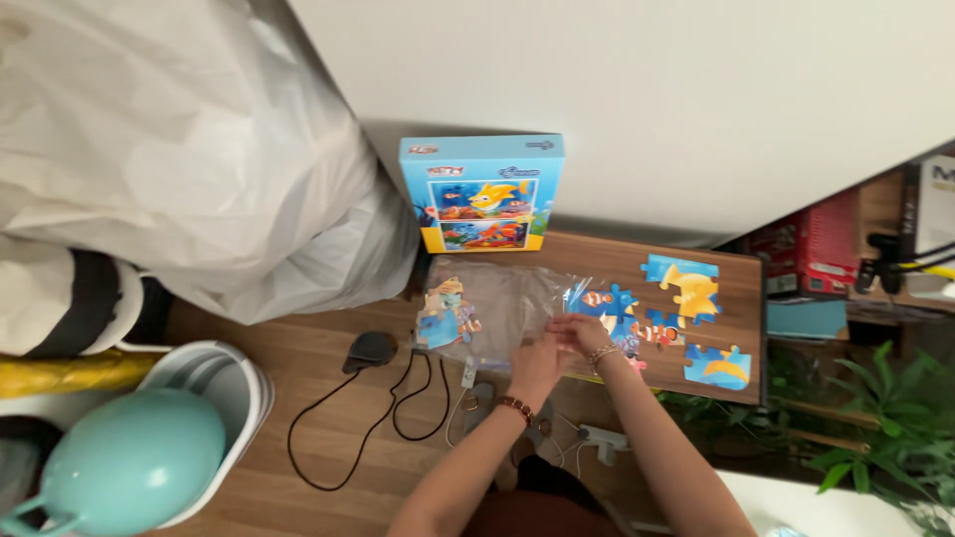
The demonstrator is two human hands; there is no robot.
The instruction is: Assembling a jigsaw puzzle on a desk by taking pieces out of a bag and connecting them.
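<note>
A clear plastic bag (497,303) lay on the brown counter (741,273), a few puzzle pieces (448,313) inside at its left end. The left hand (538,360) and right hand (580,330) met at the bag's right edge, both pinching the plastic. Loose puzzle pieces (686,288) lay further right.

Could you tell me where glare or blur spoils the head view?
Head view: glare streaks the clear plastic bag beside both hands, left hand and right hand, which are slightly soft; the puzzle box casts a shadow on the wall; edges look bent.
</note>
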